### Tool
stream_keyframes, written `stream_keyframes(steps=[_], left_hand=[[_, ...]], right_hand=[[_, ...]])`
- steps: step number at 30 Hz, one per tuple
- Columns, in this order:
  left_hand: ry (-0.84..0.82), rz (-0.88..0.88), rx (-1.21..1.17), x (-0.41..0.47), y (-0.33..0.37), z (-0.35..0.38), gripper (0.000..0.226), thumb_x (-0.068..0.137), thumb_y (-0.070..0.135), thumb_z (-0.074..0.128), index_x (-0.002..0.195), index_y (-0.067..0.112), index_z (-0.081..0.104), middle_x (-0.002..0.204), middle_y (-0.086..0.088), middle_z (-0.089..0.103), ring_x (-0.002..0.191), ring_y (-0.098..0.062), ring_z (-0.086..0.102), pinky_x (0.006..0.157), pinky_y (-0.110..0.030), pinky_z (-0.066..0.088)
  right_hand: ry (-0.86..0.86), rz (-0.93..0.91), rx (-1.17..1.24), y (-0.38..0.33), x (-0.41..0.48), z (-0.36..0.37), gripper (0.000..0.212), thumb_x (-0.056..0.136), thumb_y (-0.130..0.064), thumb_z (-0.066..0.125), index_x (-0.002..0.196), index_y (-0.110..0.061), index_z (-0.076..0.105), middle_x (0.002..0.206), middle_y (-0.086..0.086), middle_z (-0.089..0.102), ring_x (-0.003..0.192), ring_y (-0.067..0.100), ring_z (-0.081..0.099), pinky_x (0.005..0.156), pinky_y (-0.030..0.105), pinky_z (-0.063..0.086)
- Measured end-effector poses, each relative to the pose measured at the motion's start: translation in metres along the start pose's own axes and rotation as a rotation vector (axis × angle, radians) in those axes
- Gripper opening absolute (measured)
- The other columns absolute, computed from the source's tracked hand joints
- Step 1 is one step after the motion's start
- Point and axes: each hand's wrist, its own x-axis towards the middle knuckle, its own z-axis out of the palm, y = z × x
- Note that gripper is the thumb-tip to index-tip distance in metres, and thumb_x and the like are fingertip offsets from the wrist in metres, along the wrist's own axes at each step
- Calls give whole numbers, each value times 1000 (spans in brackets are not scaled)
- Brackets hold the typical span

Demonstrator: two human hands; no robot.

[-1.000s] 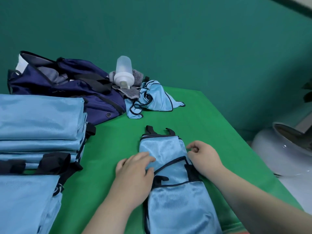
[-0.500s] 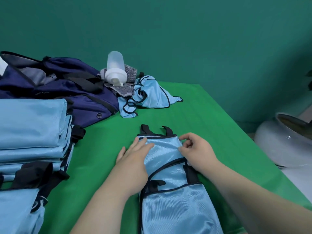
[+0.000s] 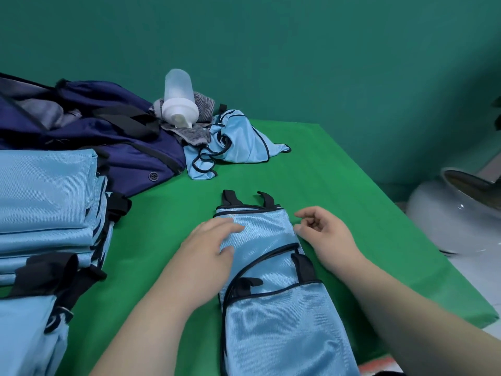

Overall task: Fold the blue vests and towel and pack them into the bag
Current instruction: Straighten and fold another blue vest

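Several folded vests lie stacked at left, the navy bag behind them apparently not yet packed; beside it the grey towel and one crumpled vest await folding. At centre a half-folded vest lies on the green table, left hand pressing it with flat fingers, right hand loosely curled at its edge, gripping nothing.

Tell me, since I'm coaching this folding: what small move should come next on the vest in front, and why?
Probably fold its far end toward the body: the vest lies as a long narrow strip, left hand flat on it, right hand empty beside its edge.
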Motion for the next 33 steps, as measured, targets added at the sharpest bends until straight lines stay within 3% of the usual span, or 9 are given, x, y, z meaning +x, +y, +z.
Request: stream_keyframes(steps=[3,7,10,14,20,27,33], left_hand=[[9,18,79,-17,2,-6,29,96,40,54,125,40,59,116,34,45,117,6,38,100,-21,31],[-26,7,138,-42,5,-14,33,89,56,55,118,41,62,100,25,52,106,4,44,90,-22,37],[-69,33,163,-61,13,-13,34,89,59,56,119,44,60,98,25,52,104,8,43,88,-19,38],[-120,41,206,-81,25,-5,44,91,63,51,132,47,54,105,28,48,108,6,41,94,-22,39],[-73,22,300,-92,29,5,45,97,56,45,140,43,48,109,22,48,111,-3,42,96,-25,39],[-48,18,250,-86,30,6,37,95,47,58,131,44,57,114,25,57,109,-4,45,96,-24,38],[-56,57,49,-89,42,4,24,92,38,66,113,50,65,105,31,53,92,8,52,76,-13,41]], right_hand=[[12,29,89,4,-25,-10,15,90,-4,68,99,-16,69,92,-2,72,83,13,64,87,31,52],[-52,41,133,10,-66,-23,18,89,-3,70,91,-21,70,82,1,69,75,14,58,78,34,47],[-97,-20,-11,11,-90,-26,24,86,-8,74,91,-31,70,84,-8,68,73,8,54,72,25,45],[-84,-55,-117,6,-104,-24,26,83,-7,76,100,-26,68,86,-6,60,71,-3,51,71,13,40],[-69,-49,-261,7,-108,-19,27,83,-18,77,101,-35,68,86,-9,56,74,0,50,68,11,40],[-49,-17,-138,12,-107,-20,27,82,-13,79,91,-38,73,85,-6,60,68,-1,51,66,14,44],[-13,9,35,9,-109,-21,27,79,3,78,91,-21,74,77,-2,58,62,2,48,60,18,43]])
